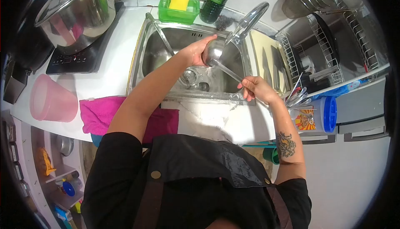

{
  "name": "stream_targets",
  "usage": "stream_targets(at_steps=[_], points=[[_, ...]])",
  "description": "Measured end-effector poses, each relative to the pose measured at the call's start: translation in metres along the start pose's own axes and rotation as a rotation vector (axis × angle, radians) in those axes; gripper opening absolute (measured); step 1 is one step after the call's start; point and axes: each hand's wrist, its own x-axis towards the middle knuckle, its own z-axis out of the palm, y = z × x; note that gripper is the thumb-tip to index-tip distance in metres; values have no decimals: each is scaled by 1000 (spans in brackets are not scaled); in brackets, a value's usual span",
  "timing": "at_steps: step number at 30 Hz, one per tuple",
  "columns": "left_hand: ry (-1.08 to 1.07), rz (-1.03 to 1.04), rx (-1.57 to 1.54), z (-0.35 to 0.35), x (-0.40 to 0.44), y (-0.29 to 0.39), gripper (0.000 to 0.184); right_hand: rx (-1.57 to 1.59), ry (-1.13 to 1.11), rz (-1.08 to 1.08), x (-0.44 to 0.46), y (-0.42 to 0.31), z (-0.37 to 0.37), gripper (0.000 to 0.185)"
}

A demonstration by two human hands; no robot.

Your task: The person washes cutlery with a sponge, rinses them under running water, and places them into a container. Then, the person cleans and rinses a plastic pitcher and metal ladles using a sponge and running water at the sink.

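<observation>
A metal ladle is held under the curved faucet, over the steel sink. My left hand cups the outside of its bowl, with fingers spread around the rim. The handle's end is pinched in my right hand, near the sink's right front edge. Wet metal items lie at the sink bottom below my left hand. Another long metal handle leans on the sink's back left corner.
Behind the sink stand a green tray with a yellow sponge and a dark bottle. Knives lie on a board by a dish rack. At left are a large pot, a pink container and a magenta cloth.
</observation>
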Motion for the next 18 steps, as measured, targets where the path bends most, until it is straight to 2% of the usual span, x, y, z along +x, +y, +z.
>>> stream_targets(at_steps=[3, 5, 7, 8, 10, 11, 13, 14, 18], points=[[-66, -34, -91, -28, 49, -1, 32, 67, 79, 31, -7, -3, 1, 31], [-117, -15, -168, -35, 65, -3, 30, 245, 111, 17, -9, -4, 2, 30], [116, 32, -164, -28, 66, -2, 33, 284, 133, 0, -2, 7, 8, 30], [115, 30, -161, -27, 65, -2, 33, 322, 150, -16, 2, 13, 11, 29], [125, 182, -34, -25, 57, -6, 39, 373, 163, -24, 9, 20, 16, 29], [126, 181, -32, -21, 55, -10, 39, 424, 174, -31, 11, 22, 19, 28], [141, 400, 411, 12, 24, -15, 65, 511, 197, -3, 15, 20, 20, 28], [172, 387, 634, 19, 18, -15, 66, 596, 220, 25, 17, 18, 21, 27], [305, 495, 620, 23, 31, -23, 61, 509, 287, 54, 24, 10, 29, 26]])
